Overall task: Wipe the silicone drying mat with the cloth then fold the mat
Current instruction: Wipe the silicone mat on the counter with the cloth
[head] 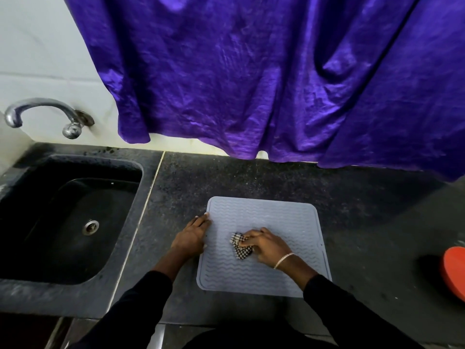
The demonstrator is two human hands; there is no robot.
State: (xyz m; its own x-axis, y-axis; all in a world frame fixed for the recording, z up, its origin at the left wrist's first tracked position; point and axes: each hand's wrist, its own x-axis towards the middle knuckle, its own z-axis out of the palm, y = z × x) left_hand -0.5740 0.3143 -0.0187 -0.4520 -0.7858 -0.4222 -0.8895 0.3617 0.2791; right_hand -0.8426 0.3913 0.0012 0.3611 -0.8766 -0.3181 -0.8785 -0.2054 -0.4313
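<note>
On the dark worktop [251, 177] beside the sink [63, 217], my left hand [192, 235] lies flat, fingers pressed together, on the left edge of the grey silicone mat [251, 212]. My right hand [266, 245] grips the bunched checked cloth [240, 246] at the mat's middle.

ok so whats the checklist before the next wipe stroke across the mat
1. Mat lies flat on the counter: ok.
2. Left hand presses the mat's left edge to steady it: ok.
3. Right hand grips the cloth: ok.
4. Cloth rests on the mat, near its middle: ok.
5. Red object at the right stands apart from the mat: ok.
6. Mat surface already clean and dry: cannot tell.
</note>
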